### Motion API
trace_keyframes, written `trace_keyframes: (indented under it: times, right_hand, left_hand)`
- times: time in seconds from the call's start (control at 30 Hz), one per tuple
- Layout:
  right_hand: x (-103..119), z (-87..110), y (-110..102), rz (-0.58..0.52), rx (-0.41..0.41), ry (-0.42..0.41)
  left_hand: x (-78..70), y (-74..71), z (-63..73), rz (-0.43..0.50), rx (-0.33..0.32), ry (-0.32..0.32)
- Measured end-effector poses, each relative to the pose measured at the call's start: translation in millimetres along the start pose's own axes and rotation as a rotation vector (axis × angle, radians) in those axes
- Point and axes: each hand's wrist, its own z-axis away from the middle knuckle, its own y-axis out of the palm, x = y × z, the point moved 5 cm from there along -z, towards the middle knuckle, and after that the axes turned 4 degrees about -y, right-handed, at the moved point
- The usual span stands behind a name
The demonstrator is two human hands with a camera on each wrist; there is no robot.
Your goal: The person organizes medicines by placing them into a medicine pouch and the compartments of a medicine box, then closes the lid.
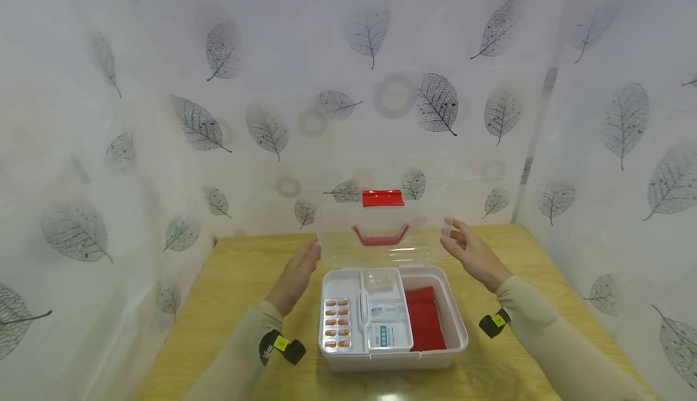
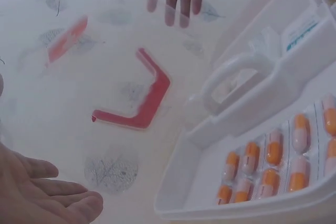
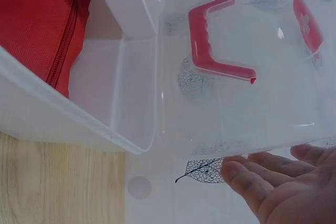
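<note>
A clear lid (image 1: 337,237) with a red handle (image 1: 381,236) and a red latch (image 1: 383,198) stands raised behind a white medicine box (image 1: 460,334). My left hand (image 1: 296,274) is at the lid's left edge, with its fingers (image 2: 63,187) extended. At the opposite edge is my right hand (image 1: 474,256), its fingers (image 3: 252,179) fairly straight and right at the rim. Inside the box, a white tray (image 1: 353,280) carries a blister pack of orange capsules (image 1: 337,322) and small white packets (image 1: 388,334). A red zippered pouch (image 1: 425,322) lies in the right compartment.
The box stands on a wooden table (image 1: 250,256). Pale curtains (image 1: 337,44) with a leaf print hang at the back and on both sides. A white carry handle (image 2: 226,77) rises from the tray. Black straps (image 1: 278,346) are on both wrists.
</note>
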Motion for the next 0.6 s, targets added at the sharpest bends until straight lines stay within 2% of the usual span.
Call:
trace_keyframes:
  times: [0.2,0.37,0.47,0.6]
  right_hand:
    - [16.5,17.1,-3.8,-0.057,0.031,0.004]
    - [26.5,33.2,-0.6,-0.058,0.035,0.021]
    - [27.8,42.3,2.8,-0.022,0.021,-0.008]
    - [25.1,55.6,6.3,0.077,0.013,-0.080]
  left_hand:
    - [-11.0,0.6,14.6,-0.001,0.017,-0.004]
    - [-20.0,2.7,32.4,-0.056,0.025,0.041]
    - [-22.1,5.2,43.8,-0.093,0.044,0.067]
    - [-20.3,7.5,55.9,-0.123,0.064,0.101]
